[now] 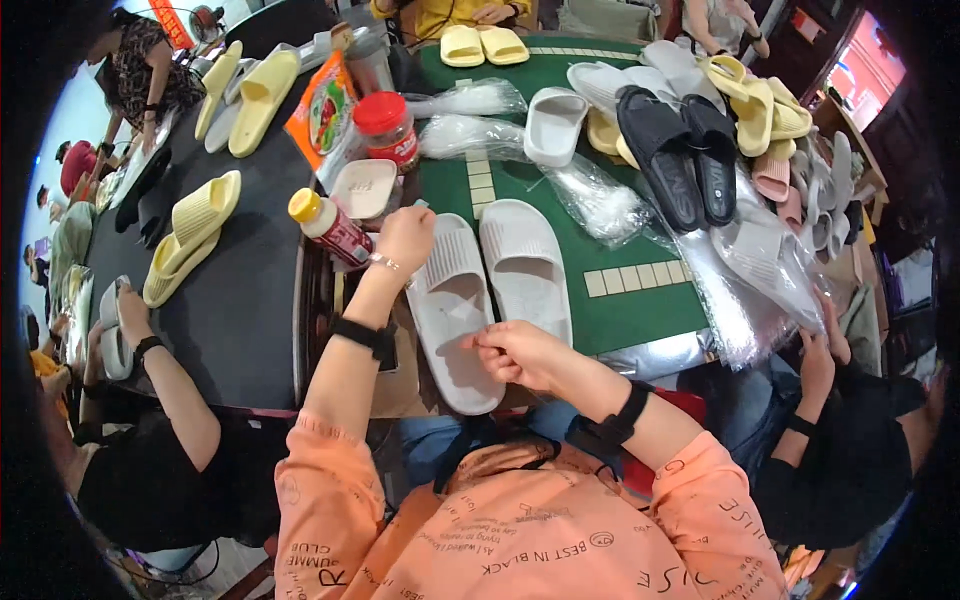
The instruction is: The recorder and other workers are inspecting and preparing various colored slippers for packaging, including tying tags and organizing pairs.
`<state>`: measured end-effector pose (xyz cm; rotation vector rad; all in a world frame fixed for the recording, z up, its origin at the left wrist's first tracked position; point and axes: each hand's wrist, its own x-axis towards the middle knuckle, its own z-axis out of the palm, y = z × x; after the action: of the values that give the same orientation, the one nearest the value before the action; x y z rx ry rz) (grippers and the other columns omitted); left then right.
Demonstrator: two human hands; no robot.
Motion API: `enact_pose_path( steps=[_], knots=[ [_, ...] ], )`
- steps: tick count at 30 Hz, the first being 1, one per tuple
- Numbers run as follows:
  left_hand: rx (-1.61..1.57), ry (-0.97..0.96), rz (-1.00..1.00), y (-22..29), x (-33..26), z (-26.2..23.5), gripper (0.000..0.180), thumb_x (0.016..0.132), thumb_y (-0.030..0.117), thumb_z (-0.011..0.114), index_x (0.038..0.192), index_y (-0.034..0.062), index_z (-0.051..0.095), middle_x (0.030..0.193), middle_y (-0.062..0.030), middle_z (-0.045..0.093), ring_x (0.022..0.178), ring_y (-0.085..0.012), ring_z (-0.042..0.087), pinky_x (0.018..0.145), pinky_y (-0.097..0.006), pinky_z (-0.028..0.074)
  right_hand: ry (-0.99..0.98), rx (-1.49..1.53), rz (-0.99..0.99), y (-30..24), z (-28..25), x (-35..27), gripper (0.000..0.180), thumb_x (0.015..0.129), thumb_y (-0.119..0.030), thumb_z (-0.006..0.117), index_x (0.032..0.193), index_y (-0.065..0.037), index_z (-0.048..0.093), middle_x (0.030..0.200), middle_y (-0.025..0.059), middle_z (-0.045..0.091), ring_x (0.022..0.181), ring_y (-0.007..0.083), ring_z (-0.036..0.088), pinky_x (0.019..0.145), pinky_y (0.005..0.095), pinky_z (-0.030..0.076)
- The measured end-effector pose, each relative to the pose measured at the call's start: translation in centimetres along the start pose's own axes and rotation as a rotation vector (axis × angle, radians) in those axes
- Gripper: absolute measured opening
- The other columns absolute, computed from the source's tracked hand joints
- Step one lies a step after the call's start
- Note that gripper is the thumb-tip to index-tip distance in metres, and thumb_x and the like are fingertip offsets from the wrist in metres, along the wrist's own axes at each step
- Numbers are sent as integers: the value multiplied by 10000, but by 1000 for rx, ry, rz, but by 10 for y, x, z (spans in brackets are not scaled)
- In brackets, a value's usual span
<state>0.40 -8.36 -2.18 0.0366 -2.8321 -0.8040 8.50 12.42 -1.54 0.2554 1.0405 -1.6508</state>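
A pair of light grey slide slippers lies soles down at the table's near edge, toes pointing away from me. My left hand (405, 240) is closed in a fist beside the ribbed strap of the left slipper (448, 300). A small pale bit shows by its knuckles, too small to name. Over that slipper's footbed, near its heel, my right hand (515, 355) is closed in a pinch; whatever its fingertips hold, if anything, I cannot make out. The right slipper (525, 265) lies alongside, partly behind my right hand.
Left of the slippers stand a yellow-capped bottle (330, 228), a pale square container (364, 190) and a red-lidded jar (385, 130). Black slides (660, 150) top a slipper pile on clear plastic bags (600, 195). Co-workers sit close on both sides, one holding a grey slipper (115, 330).
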Motion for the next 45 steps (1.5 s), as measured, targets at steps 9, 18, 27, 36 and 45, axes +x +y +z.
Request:
enact_pose_path(
  steps=[9, 18, 27, 36, 45],
  knots=[
    [261, -490, 51, -40, 37, 46, 472, 830, 338, 354, 874, -76, 577, 945, -263, 563, 889, -395, 540, 811, -423, 419, 287, -195, -401, -4, 22, 97, 148, 842, -98, 390, 859, -34, 522, 603, -9, 372, 466, 86, 348, 381, 224, 291],
    [-237, -110, -205, -33, 31, 53, 162, 755, 112, 565, 857, 6, 633, 741, -98, 632, 643, -129, 588, 591, -264, 460, 58, -494, -317, -14, 19, 47, 198, 842, -100, 378, 944, -20, 528, 622, 19, 446, 524, 86, 423, 433, 224, 351],
    [-588, -7, -274, -2, 49, 34, 221, 841, 163, 452, 905, 12, 601, 603, -46, 530, 418, -83, 459, 396, -236, 408, 340, -1656, -674, 0, -50, -100, 133, 772, -74, 519, 869, -12, 586, 721, 132, 521, 728, 320, 508, 669, 372, 424],
    [12, -245, 151, 30, 40, 66, 246, 820, 220, 452, 878, 41, 609, 833, -194, 592, 795, -365, 558, 721, -401, 445, 439, -1784, -1196, -5, -32, -51, 161, 658, -29, 486, 799, -20, 563, 722, 94, 511, 743, 246, 498, 653, 342, 394],
    [80, -497, -2, 38, 61, 54, 269, 776, 263, 512, 755, 24, 635, 769, -194, 601, 753, -303, 598, 690, -367, 462, 472, -1717, -1198, -27, -63, 7, 212, 739, -69, 489, 936, 5, 512, 907, 174, 557, 893, 313, 513, 770, 387, 429]
  ],
)
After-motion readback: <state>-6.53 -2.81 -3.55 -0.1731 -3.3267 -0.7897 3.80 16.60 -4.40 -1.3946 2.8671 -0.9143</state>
